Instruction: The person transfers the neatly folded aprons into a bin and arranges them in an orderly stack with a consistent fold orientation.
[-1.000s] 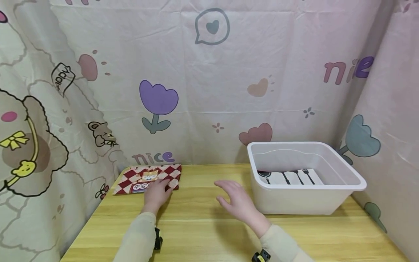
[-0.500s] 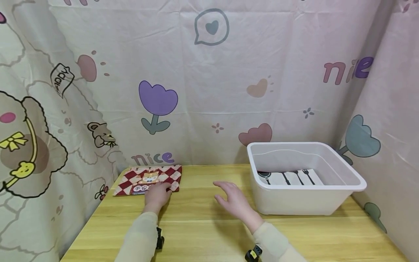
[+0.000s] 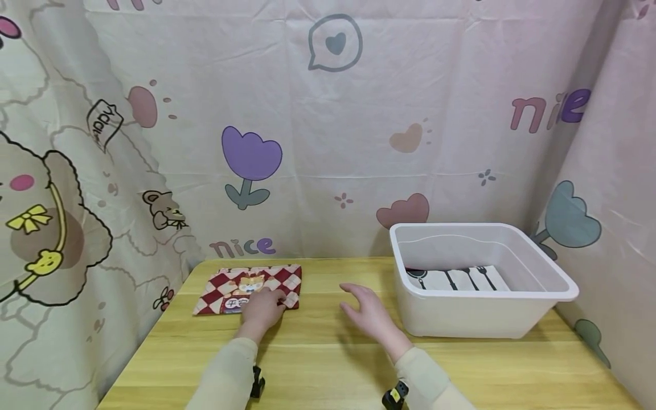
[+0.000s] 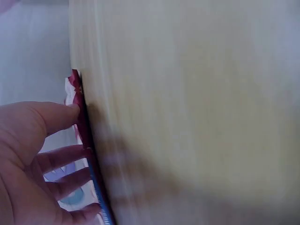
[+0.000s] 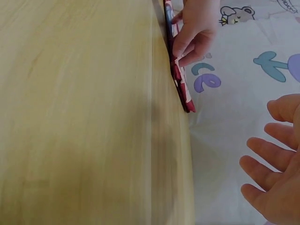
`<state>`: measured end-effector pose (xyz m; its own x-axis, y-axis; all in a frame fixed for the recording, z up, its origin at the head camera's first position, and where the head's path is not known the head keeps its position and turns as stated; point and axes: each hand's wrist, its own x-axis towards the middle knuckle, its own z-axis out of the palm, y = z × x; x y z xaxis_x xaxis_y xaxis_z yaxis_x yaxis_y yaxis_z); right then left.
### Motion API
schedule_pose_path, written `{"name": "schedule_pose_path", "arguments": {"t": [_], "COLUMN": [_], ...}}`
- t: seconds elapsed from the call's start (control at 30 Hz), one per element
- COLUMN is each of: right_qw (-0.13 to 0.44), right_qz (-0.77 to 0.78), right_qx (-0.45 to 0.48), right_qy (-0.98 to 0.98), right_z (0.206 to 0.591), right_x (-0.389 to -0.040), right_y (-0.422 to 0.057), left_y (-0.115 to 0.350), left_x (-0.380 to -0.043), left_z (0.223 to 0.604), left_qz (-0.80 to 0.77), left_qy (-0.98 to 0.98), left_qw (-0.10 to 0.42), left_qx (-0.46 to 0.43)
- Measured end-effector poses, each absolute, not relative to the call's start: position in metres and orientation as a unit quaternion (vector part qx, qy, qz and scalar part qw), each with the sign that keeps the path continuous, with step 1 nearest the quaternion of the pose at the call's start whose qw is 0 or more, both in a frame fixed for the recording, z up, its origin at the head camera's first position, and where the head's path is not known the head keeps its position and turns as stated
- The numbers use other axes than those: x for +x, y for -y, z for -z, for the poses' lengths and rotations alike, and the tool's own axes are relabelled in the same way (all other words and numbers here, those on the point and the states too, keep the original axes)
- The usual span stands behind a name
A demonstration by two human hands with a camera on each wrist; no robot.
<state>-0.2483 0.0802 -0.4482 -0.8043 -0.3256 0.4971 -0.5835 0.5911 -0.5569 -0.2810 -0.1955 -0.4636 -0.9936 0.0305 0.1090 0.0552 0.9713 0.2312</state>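
A folded red-and-cream checked cloth [image 3: 212, 299] with a cartoon animal and lettering lies flat at the table's left. My left hand [image 3: 262, 310] is on its near right part, thumb and fingers bent and pinching the fabric, which puckers beside the thumb. In the left wrist view the thumb and fingertips of the left hand [image 4: 28, 159] meet the cloth's edge [image 4: 84, 126]. My right hand [image 3: 370, 313] hovers over the table between the cloth and a white tub, fingers spread and relaxed, holding nothing; the right wrist view shows the same hand [image 5: 276, 164] apart from everything.
On the right stands the white plastic tub [image 3: 476, 313]. Inside it lies a white cloth [image 3: 461, 279] printed with black utensils. A patterned curtain [image 3: 333, 131] hangs behind and at both sides of the wooden table [image 3: 307, 364].
The checked cloth has slid a little right and toward me along with my left hand. My right hand has stayed almost in place. The tub has not moved.
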Motion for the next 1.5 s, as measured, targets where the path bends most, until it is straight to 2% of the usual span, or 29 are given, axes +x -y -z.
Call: {"name": "schedule_pose_path", "arguments": {"t": [0.33,0.9,1.13,1.37,1.5], "right_qw": [0.163,0.151,0.145,0.134,0.124], "right_qz": [-0.4,-0.432,-0.446,-0.453,-0.452], "right_qx": [0.231,0.191,0.184,0.178,0.175], "right_qy": [0.872,0.868,0.864,0.863,0.866], "right_z": [0.455,0.466,0.467,0.465,0.465], "right_x": [-0.252,-0.253,-0.254,-0.255,-0.254], "right_y": [-0.089,-0.11,-0.115,-0.115,-0.115], "left_y": [0.153,0.094,0.09,0.102,0.111], "left_x": [-0.261,-0.223,-0.218,-0.219,-0.222], "left_z": [0.465,0.468,0.468,0.455,0.453], "left_qz": [0.116,0.08,0.06,0.119,0.148], "left_qy": [0.988,0.972,0.963,0.955,0.953], "left_qw": [0.052,0.082,0.093,0.047,0.043], "left_qx": [-0.091,-0.206,-0.244,-0.268,-0.26]}}
